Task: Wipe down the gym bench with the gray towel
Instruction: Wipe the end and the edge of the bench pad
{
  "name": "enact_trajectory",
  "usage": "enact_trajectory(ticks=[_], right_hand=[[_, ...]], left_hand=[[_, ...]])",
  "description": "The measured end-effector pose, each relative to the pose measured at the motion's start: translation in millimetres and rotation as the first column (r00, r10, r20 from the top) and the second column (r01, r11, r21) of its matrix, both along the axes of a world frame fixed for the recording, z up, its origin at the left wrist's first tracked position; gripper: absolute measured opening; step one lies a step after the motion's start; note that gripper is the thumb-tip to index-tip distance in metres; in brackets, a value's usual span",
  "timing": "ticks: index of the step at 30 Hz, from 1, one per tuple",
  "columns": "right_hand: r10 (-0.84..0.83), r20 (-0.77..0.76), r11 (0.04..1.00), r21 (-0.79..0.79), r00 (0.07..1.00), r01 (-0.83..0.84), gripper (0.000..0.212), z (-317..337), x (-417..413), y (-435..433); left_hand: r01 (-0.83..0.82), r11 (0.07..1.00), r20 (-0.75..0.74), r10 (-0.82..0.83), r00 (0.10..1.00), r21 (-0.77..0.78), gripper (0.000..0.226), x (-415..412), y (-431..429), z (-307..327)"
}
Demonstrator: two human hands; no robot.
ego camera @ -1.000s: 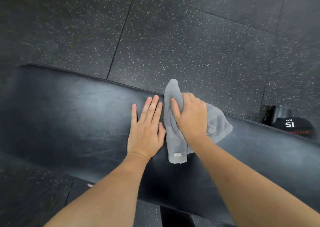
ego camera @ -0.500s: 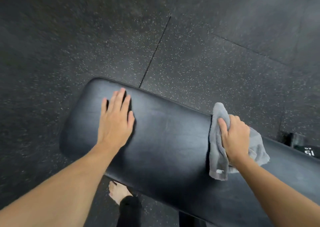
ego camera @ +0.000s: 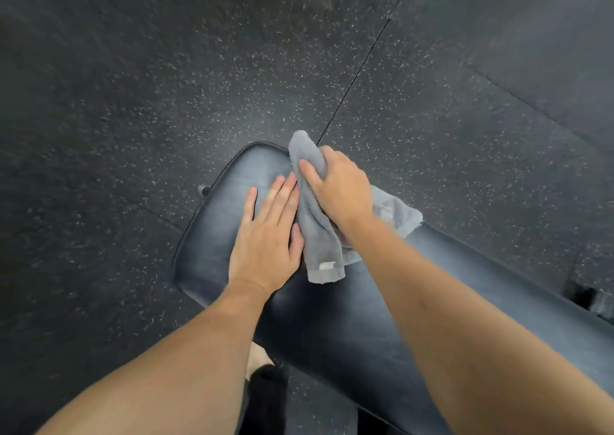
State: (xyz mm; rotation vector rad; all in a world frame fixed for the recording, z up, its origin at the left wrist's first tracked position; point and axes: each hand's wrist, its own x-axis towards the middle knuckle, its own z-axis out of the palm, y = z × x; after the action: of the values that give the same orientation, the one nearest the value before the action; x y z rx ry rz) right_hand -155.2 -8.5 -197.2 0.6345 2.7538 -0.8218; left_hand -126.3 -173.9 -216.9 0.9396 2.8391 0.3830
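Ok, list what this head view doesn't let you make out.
- Bench surface under the gray towel and both hands: covered.
- Right hand fingertips: buried in towel folds.
- Bench's right end: cut off by the frame edge.
- Dark object at the right edge: blurred, cropped.
- Bench legs: hidden beneath the pad.

right hand grips gray towel on bench | left hand flat beside towel
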Motion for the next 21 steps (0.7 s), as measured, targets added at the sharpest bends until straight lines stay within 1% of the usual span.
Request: enact_trajectory(ticks=[3, 9, 12, 15, 16, 17, 18, 19, 20, 21], right_hand=[[-0.015, -0.017, 1.000, -0.011, 1.000, 0.015, 0.038, 0.1, 12.5, 10.3], [-0.259, -0.033, 0.963, 0.063, 0.965, 0.260, 0.035, 9.8, 87.9, 42.3], [-0.316, -0.055, 0.940, 0.120, 0.947, 0.321, 0.038, 6.1, 106.6, 43.7], [-0.292, -0.037, 0.931, 0.219, 0.956, 0.293, 0.054, -1.5, 93.1, 31.0], [-0.278, -0.030, 0.933, 0.228, 0.960, 0.277, 0.057, -2.1, 82.9, 23.1], [-0.258, -0.024, 0.940, 0.224, 0.966, 0.256, 0.059, -2.2, 69.6, 13.2], [-0.233, -0.019, 0.950, 0.211, 0.972, 0.232, 0.059, -1.2, 53.1, 2.4], [-0.203, -0.015, 0.962, 0.185, 0.979, 0.202, 0.059, 0.9, 34.2, -9.6], [-0.161, -0.010, 0.975, 0.154, 0.987, 0.161, 0.056, 3.0, 13.6, -22.0], [-0.100, -0.002, 0.987, 0.124, 0.995, 0.100, 0.051, 4.5, -7.9, -33.9]], left_hand=[[0.005, 0.999, 0.010, -0.005, 1.000, 0.035, 0.061, 0.3, -0.2, -0.3], [0.015, 0.997, 0.019, -0.016, 1.000, 0.072, 0.060, 0.5, -0.7, -3.2], [0.012, 0.995, 0.010, -0.013, 1.000, 0.099, 0.058, 1.4, -0.7, -4.3], [0.028, 0.993, 0.005, -0.028, 1.000, 0.118, 0.056, 0.2, -2.7, -2.5], [0.025, 0.989, 0.015, -0.027, 1.000, 0.143, 0.055, -0.9, -3.7, -1.7], [-0.002, 0.979, 0.044, -0.007, 0.999, 0.204, 0.053, -2.3, -4.5, -0.4], [-0.059, 0.951, 0.105, 0.029, 0.994, 0.304, 0.051, -4.1, -5.9, 1.0], [-0.144, 0.902, 0.183, 0.074, 0.980, 0.407, 0.050, -6.1, -8.9, 3.4], [-0.230, 0.850, 0.248, 0.122, 0.961, 0.475, 0.048, -8.8, -15.4, 6.1], [-0.307, 0.808, 0.295, 0.173, 0.940, 0.504, 0.048, -11.9, -25.1, 9.9]])
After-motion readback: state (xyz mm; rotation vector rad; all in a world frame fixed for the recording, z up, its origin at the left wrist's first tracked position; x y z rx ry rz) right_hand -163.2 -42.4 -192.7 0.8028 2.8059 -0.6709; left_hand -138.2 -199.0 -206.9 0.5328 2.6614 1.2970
